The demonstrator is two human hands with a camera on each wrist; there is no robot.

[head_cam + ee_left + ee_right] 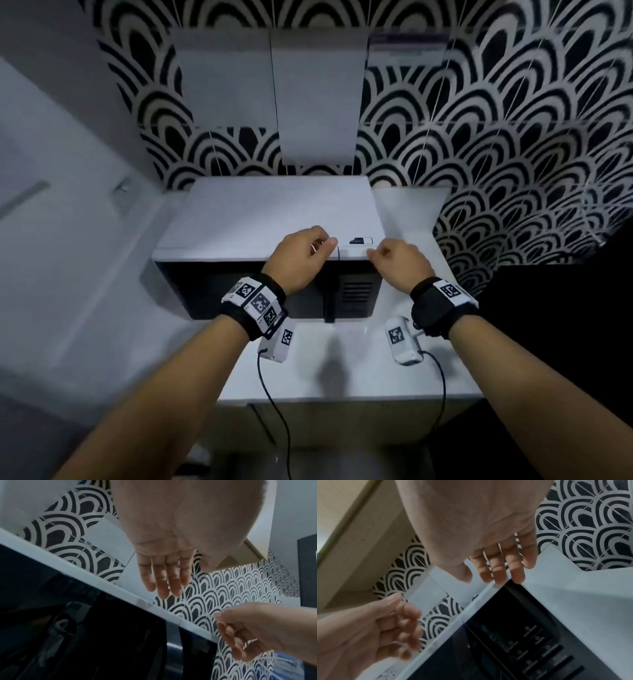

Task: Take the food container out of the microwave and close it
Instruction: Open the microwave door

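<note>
The white microwave point(267, 212) with a black front stands on the counter, and its dark door point(239, 291) is closed. No food container shows in any view. My left hand point(301, 253) hovers over the top front edge near the door seam, fingers point(163, 577) relaxed and holding nothing. My right hand point(397, 260) hangs just to its right, above the control panel point(530, 635), fingers point(501, 566) loosely bent and empty, tips close to the top edge. Each wrist view also catches the other hand, loosely curled.
A white counter point(342, 370) stretches in front of the microwave. A black-and-white scalloped tile wall point(479, 137) rises behind it, with white sheets point(315, 96) stuck on it. A white panel point(68, 205) closes off the left side. Thin cables point(270, 394) hang from my wrists.
</note>
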